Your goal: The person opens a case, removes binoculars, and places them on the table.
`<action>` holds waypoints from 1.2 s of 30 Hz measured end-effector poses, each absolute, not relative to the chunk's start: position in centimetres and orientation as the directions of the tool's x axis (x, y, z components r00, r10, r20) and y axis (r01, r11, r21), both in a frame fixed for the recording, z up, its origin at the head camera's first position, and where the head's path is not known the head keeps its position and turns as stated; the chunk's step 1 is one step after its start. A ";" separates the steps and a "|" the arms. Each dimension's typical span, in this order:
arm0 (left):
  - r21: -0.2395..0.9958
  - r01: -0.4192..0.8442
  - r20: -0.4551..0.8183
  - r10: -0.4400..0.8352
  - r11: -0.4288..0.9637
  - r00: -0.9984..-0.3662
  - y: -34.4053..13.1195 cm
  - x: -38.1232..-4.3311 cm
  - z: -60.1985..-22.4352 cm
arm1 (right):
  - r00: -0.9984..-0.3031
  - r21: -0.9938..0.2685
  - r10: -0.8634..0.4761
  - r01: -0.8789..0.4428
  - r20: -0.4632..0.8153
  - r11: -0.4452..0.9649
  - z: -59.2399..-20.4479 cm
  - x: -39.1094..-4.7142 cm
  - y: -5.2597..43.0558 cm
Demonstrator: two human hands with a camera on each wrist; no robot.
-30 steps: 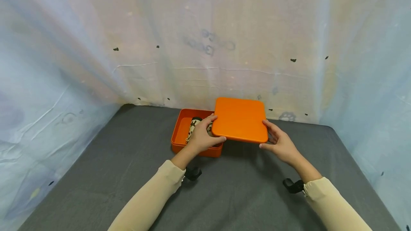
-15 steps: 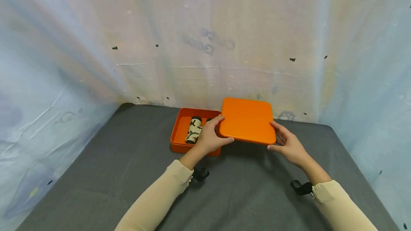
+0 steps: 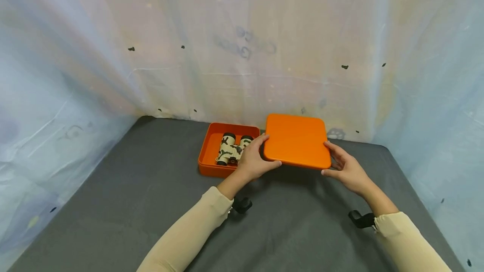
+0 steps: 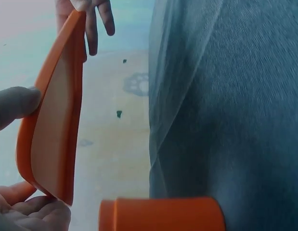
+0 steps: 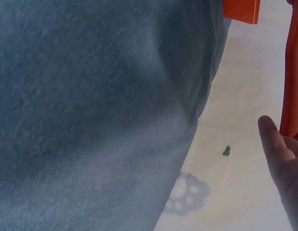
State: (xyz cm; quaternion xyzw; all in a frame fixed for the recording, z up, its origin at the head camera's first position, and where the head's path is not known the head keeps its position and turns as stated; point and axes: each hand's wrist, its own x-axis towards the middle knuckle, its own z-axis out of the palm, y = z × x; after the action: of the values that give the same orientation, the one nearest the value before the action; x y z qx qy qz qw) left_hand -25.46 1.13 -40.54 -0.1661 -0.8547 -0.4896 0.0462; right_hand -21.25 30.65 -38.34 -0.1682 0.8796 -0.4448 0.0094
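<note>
Both hands hold an orange lid [image 3: 296, 141] above the table, to the right of an orange box [image 3: 204, 169]. By its left edge the left hand [image 3: 252, 160] grips it, thumb at the near side; the left wrist view shows the hollow underside of the lid [image 4: 57, 115] between thumb and fingers. At the opposite edge the right hand [image 3: 349, 173] pinches the lid's near right corner. Inside the box lie camouflage-patterned binoculars [image 3: 227, 149], with the left hand covering part of their right barrel.
A dark grey cloth covers the table [image 3: 124, 209]. Behind it and at both sides hangs a pale patterned curtain [image 3: 242, 53]. Black straps [image 3: 361, 219] sit at the wrists. The box stands near the table's back edge.
The lid has moved right with both hands, off the box. More of the box's inside and the binoculars now shows. The box stays in place.
</note>
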 end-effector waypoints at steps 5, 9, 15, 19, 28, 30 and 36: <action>0.826 0.336 0.252 0.237 0.452 -0.938 2.0 -25.3 -40.7 | -0.944 -0.785 -0.304 -0.284 0.128 0.551 -38.3 -21.1 31.5; 0.837 0.341 0.261 0.235 0.428 -0.936 2.5 -25.1 -41.2 | -0.941 -0.786 -0.313 -0.287 0.125 0.548 -38.5 -21.0 31.8; 0.844 0.349 0.278 0.224 0.408 -0.934 3.3 -24.6 -41.5 | -0.941 -0.784 -0.315 -0.287 0.123 0.550 -39.0 -21.0 32.3; 0.849 0.337 0.270 0.213 0.408 -0.939 3.8 -24.3 -41.8 | -0.940 -0.786 -0.319 -0.285 0.119 0.548 -39.3 -20.9 32.6; 0.853 0.303 0.247 0.183 0.425 -0.952 4.2 -23.5 -42.8 | -0.935 -0.792 -0.333 -0.293 0.121 0.536 -40.2 -20.8 33.0; 0.851 0.301 0.249 0.174 0.430 -0.953 4.4 -23.4 -43.0 | -0.934 -0.794 -0.337 -0.295 0.122 0.532 -40.4 -20.9 33.1; 0.837 0.285 0.230 0.173 0.467 -0.958 5.1 -23.1 -43.7 | -0.936 -0.782 -0.340 -0.275 0.087 0.559 -40.9 -21.2 33.7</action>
State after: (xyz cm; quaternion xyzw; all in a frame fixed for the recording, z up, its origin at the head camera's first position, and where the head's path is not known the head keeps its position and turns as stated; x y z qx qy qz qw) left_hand -23.14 5.05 -43.71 -0.1342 -0.8545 -0.4987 0.0563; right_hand -21.16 33.69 -40.89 -0.1744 0.8820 -0.4361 0.0371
